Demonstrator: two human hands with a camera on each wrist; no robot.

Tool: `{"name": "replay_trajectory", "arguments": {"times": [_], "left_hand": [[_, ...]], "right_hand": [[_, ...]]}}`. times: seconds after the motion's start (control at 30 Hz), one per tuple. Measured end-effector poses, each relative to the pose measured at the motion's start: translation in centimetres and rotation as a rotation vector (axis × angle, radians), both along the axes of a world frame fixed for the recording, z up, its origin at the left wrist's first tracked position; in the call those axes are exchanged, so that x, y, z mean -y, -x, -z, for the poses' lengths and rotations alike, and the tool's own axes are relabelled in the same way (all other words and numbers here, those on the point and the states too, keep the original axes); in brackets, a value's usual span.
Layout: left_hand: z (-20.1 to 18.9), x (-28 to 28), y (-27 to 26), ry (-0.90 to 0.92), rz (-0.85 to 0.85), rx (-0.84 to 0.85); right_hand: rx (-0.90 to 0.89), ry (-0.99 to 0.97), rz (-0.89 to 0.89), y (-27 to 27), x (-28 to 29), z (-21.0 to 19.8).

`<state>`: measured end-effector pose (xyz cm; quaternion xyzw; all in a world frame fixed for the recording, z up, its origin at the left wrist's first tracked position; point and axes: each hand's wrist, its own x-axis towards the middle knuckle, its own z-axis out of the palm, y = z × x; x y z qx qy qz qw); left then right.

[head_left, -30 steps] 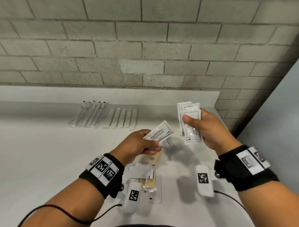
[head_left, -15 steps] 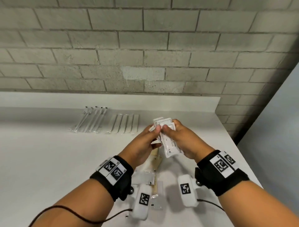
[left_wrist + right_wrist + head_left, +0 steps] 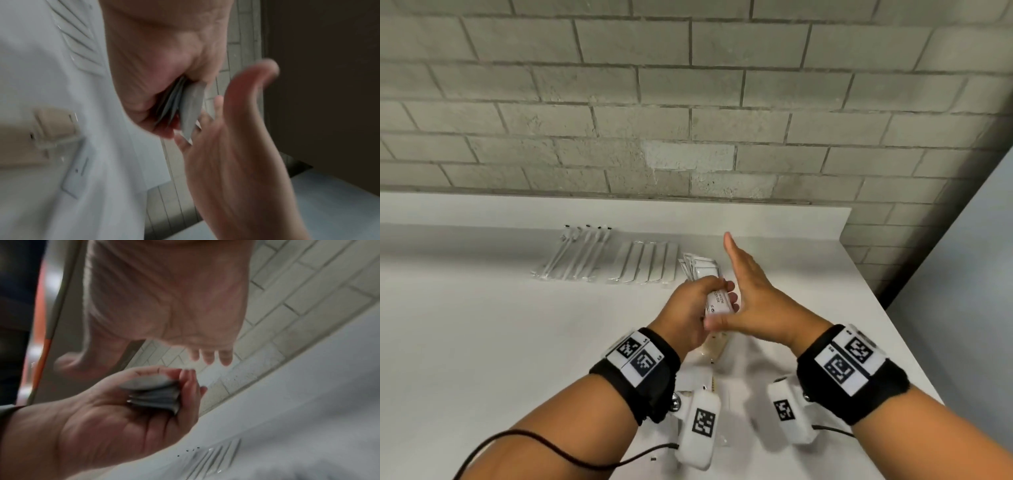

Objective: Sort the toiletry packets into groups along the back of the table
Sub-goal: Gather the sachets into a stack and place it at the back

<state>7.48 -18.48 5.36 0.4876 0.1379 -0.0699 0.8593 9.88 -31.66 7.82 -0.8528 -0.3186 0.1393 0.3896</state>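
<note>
My left hand [image 3: 700, 301] grips a stack of several white shampoo sachets [image 3: 717, 299] upright above the table, right of the middle. In the left wrist view the sachets [image 3: 190, 107] sit edge-on between thumb and fingers; the right wrist view shows the same fanned stack [image 3: 154, 392] in my left hand [image 3: 123, 410]. My right hand [image 3: 744, 277] is open with straight fingers, its palm [image 3: 174, 305] flat beside the stack's right side and its thumb under it.
Two sorted rows lie at the back: long wrapped brushes with black tips [image 3: 575, 253] and flat white packets [image 3: 645, 265]. Beige packets [image 3: 717, 347] and clear ones [image 3: 76, 177] lie below my hands. The table's right edge [image 3: 893, 325] is close. A brick wall [image 3: 688, 137] stands behind.
The hands held separate sachets apart, then met. Now the left hand holds the whole stack and the right hand has let go and opened flat against it.
</note>
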Motion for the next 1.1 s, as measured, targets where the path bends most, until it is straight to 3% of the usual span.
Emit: {"name": "replay_trajectory", "arguments": {"times": [0.1, 0.2, 0.37, 0.53, 0.77, 0.87, 0.97, 1.03, 1.1], "left_hand": [[-0.4, -0.7, 0.2, -0.07, 0.205, -0.035], [-0.7, -0.8, 0.9, -0.07, 0.369, -0.017], [-0.1, -1.0, 1.6, 0.162, 0.363, 0.075], [0.7, -0.5, 1.4, 0.158, 0.441, 0.071], [0.6, 0.8, 1.2, 0.277, 0.309, 0.036], [0.6, 0.8, 0.4, 0.253, 0.106, 0.066], [0.7, 1.4, -0.4, 0.17, -0.084, 0.136], [1.1, 2.6, -0.5, 0.108, -0.083, 0.154], [2.1, 3.9, -0.2, 0.083, -0.021, 0.159]], "right_hand": [[0.142, 0.275, -0.157, 0.2, 0.6, -0.4], [0.214, 0.297, -0.147, -0.1, 0.7, -0.7], [0.171, 0.19, -0.131, -0.4, 1.3, -0.7], [0.129, 0.143, -0.161, 0.0, 0.9, -0.1], [0.145, 0.187, -0.144, -0.1, 0.9, 0.4], [-0.082, -0.04, -0.014, -0.3, 1.7, 0.5], [-0.578, -0.374, 0.222, -0.3, 2.7, 1.7], [-0.902, -0.517, 0.177, 0.2, 3.2, 3.1], [-1.01, -0.605, 0.186, 0.9, 3.6, 3.8]]}}
